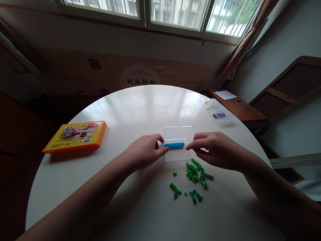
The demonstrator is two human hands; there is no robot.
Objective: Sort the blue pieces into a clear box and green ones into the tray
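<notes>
A clear plastic box [175, 156] with its lid folded back lies on the white table in front of me. Inside it rests a long studded blue strip [175, 145], apparently made of small building bricks. My left hand [147, 150] pinches the box's left edge, thumb and forefinger by the strip's left end. Over the box's right side, my right hand [213, 149] has its fingers apart, the forefinger pointing close to the strip's right end; nothing shows in its grasp. Just nearer to me is a loose pile of small green bricks [193, 174], a few blue ones among them.
On the round white table [130, 113], an orange and yellow box [77, 135] lies at the left. Another clear plastic case [220, 113] with dark and pale pieces sits at the far right edge. Beyond it stands a wooden desk [240, 108] with a paper on top.
</notes>
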